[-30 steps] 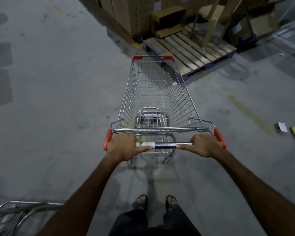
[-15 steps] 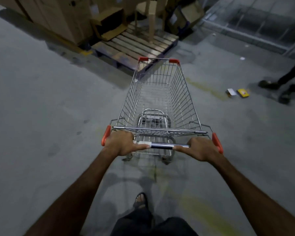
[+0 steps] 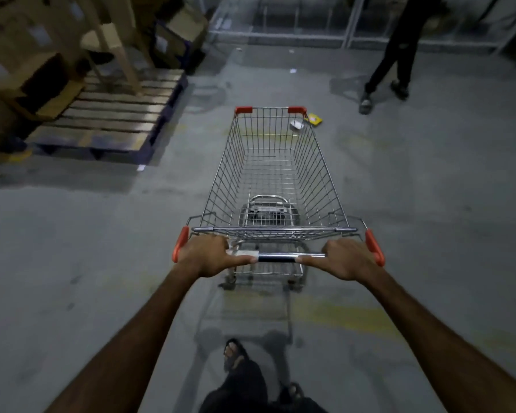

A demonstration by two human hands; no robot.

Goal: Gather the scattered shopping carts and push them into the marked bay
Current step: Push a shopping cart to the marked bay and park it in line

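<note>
A: What differs from a moment ago?
B: Your shopping cart (image 3: 276, 186) now faces right of the wooden pallet (image 3: 111, 120); your left hand (image 3: 204, 254) and right hand (image 3: 347, 259) grip its handlebar (image 3: 280, 257).
A: Ahead?
B: A yellow packet (image 3: 315, 119), a person's legs (image 3: 392, 55).

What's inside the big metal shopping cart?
Nothing lies in the silver wire shopping cart: its basket is bare. Only the folded wire child seat sits at the near end. The white and yellow items showing through its far mesh lie outside, on the grey floor.
</note>
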